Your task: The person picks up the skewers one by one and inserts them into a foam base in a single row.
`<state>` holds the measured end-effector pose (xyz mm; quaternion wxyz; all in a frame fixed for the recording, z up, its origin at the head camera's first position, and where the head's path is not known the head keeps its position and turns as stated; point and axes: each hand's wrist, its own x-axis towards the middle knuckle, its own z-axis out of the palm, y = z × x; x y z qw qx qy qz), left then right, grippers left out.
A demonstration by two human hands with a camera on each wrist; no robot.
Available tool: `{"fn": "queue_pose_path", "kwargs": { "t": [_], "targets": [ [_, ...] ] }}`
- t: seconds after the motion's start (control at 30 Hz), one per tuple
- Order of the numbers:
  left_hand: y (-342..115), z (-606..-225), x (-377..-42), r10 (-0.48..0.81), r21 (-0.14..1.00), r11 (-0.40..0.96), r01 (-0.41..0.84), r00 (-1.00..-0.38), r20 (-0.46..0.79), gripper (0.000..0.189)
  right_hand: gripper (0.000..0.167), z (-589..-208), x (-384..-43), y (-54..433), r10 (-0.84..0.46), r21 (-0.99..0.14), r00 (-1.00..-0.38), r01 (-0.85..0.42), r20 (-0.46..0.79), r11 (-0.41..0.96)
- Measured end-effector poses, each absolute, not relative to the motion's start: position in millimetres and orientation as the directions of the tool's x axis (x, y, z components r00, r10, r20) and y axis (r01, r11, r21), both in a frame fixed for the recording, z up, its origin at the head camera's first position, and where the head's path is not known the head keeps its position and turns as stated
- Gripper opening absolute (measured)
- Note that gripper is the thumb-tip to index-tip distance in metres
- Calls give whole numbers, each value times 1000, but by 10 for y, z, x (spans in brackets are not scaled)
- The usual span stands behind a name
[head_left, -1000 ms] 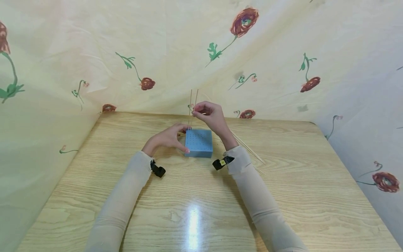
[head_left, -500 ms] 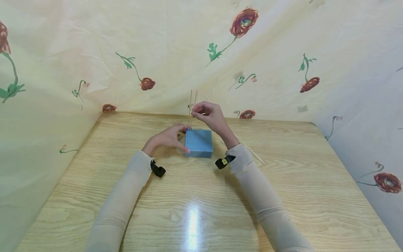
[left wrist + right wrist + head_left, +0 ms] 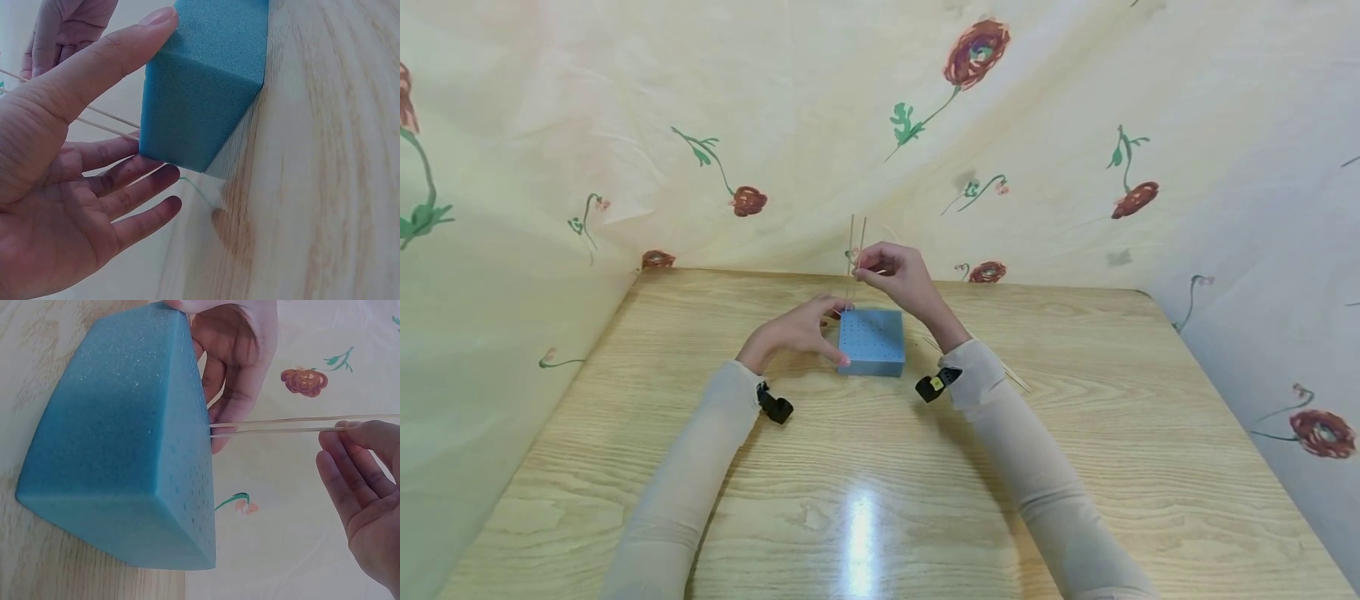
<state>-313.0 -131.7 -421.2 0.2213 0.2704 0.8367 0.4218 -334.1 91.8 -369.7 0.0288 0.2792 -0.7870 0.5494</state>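
A blue foam block (image 3: 872, 337) with rows of small holes in its top sits on the table. My left hand (image 3: 797, 330) holds it at the left side, thumb on the near corner and fingertips at the far one. One thin wooden stick (image 3: 852, 237) stands upright in the block's far left corner. Beside it, my right hand (image 3: 901, 273) pinches a second thin stick (image 3: 863, 233) between thumb and fingers. In the right wrist view, the lower end of this held stick (image 3: 275, 431) meets the holed face next to the first; how deep it sits cannot be seen.
Several loose wooden sticks (image 3: 1018, 380) lie on the table (image 3: 1112, 433) to the right, partly hidden by my right forearm. A flowered cloth (image 3: 820, 100) hangs behind the table and along both sides.
The held stick has come down slightly and nearer the standing one. My right forearm has shifted a little right, covering more of the loose sticks. The left hand keeps its hold.
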Motion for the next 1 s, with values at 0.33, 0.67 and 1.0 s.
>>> {"fn": "queue_pose_path", "kwargs": {
  "t": [0.33,0.67,1.0],
  "targets": [
    [-1315,-4189,-3136,634,814,515,271,-759,-148,100,11,-3669,-3354,899,-420,-854,-846,-456,329,249],
    [-1301,-4178,-3136,627,812,530,247,-758,-179,100,11,-3706,-3371,894,-417,-850,-846,-461,333,256],
    [-1287,-4176,-3122,635,814,517,265,-756,-157,98,13,-3692,-3349,900,-397,-854,-857,-449,328,262]
  ]
}}
